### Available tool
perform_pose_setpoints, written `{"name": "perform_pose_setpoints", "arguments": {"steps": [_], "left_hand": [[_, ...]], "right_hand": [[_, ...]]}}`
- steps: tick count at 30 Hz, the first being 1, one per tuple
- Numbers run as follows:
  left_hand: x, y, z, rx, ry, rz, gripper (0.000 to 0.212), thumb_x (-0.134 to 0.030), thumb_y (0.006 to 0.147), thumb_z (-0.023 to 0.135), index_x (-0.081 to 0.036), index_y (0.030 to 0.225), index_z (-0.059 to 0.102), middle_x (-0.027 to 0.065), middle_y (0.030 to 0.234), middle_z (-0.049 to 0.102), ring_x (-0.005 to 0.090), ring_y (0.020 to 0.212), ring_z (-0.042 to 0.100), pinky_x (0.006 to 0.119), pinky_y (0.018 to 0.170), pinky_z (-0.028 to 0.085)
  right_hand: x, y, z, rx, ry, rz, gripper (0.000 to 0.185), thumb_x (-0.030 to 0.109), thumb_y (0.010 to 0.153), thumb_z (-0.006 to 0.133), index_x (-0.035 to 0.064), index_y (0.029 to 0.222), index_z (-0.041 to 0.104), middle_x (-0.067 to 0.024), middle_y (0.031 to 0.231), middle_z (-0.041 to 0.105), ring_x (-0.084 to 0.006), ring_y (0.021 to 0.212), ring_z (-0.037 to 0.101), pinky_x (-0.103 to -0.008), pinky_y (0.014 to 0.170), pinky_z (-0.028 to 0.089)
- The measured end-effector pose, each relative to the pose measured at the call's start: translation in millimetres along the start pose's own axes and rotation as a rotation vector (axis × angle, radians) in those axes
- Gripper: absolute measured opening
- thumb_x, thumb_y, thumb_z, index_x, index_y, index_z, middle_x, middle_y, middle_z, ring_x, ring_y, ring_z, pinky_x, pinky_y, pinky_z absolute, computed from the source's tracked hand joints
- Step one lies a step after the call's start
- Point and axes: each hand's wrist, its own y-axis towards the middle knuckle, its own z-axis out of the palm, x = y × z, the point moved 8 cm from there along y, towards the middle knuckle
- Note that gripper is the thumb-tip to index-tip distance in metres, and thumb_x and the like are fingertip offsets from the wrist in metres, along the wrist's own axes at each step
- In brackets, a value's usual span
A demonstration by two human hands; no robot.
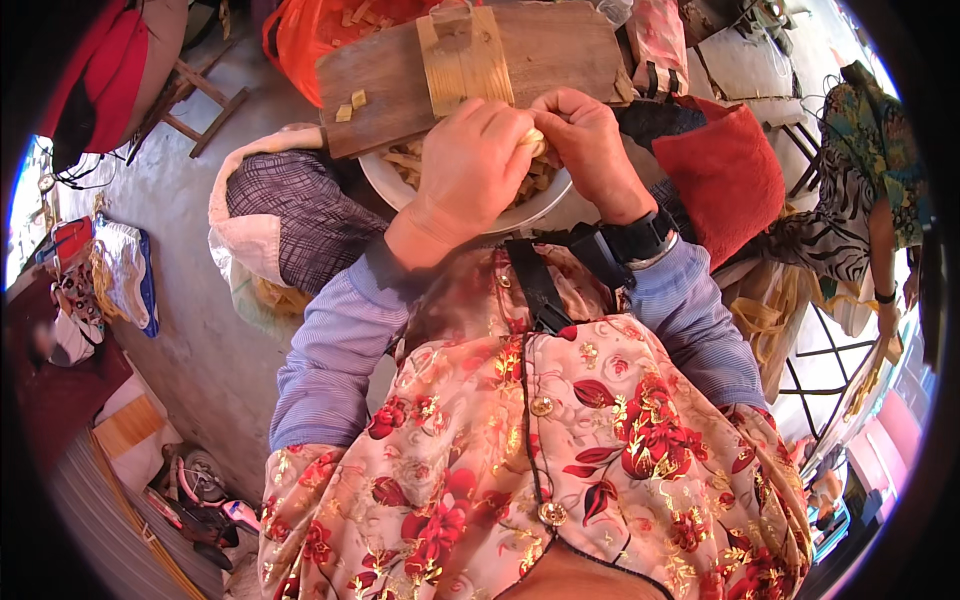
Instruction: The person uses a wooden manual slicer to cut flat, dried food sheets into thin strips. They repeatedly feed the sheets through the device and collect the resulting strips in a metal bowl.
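My left hand (476, 161) is curled around a small pale yellow folded piece (534, 141), whose material I cannot tell. Pressed up against it, my right hand (592, 146) pinches at the piece's far end with thumb and forefinger. Both hands are over a white basin (536, 217) resting at my lap. Flat yellowish strips (405, 161) fill part of the basin, and my hands hide its middle. A brown wooden board (375, 71) lies across the basin's far side, with a lighter wood slat (480, 56) on it. Small yellow pieces (351, 105) sit at the board's left end.
Beyond the board is an orange-red plastic bag (292, 52) with more pieces inside. Red cloth (724, 176) covers my right knee, and a pale-edged cloth (225, 187) lies by my left. Another person (862, 180) is at the right. A wooden stool (199, 105) stands far left.
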Motion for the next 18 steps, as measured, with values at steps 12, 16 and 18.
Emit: {"name": "perform_pose_setpoints", "arguments": {"steps": [12,16,18], "left_hand": [[48,-22,20,0.211,-0.612,-0.57,0.009,-0.006,0.082,0.063,-0.003,0.09,0.06,0.0131,0.083,0.062,0.0339,0.078,0.06,0.042,0.067,0.049],[35,-19,17,0.152,-0.331,-0.349,0.01,-0.006,0.085,0.059,-0.002,0.094,0.06,0.0153,0.087,0.063,0.035,0.081,0.062,0.042,0.07,0.05],[34,-17,17,0.128,-0.199,-0.304,0.011,-0.006,0.086,0.058,-0.002,0.096,0.06,0.0154,0.087,0.063,0.0353,0.083,0.062,0.042,0.071,0.05]], "right_hand": [[3,-25,18,0.171,0.008,0.124,0.022,0.015,0.092,0.066,-0.0001,0.108,0.067,0.0007,0.086,0.065,-0.0064,0.07,0.056,-0.0222,0.065,0.047],[-3,-20,16,0.184,-0.123,0.117,0.02,0.01,0.093,0.064,-0.0004,0.11,0.066,0.0013,0.082,0.063,-0.006,0.068,0.053,-0.0214,0.063,0.045],[-10,-17,14,0.191,-0.152,0.123,0.018,0.011,0.092,0.065,0.003,0.109,0.066,0.0024,0.087,0.064,-0.0055,0.073,0.055,-0.0206,0.066,0.045]]}}
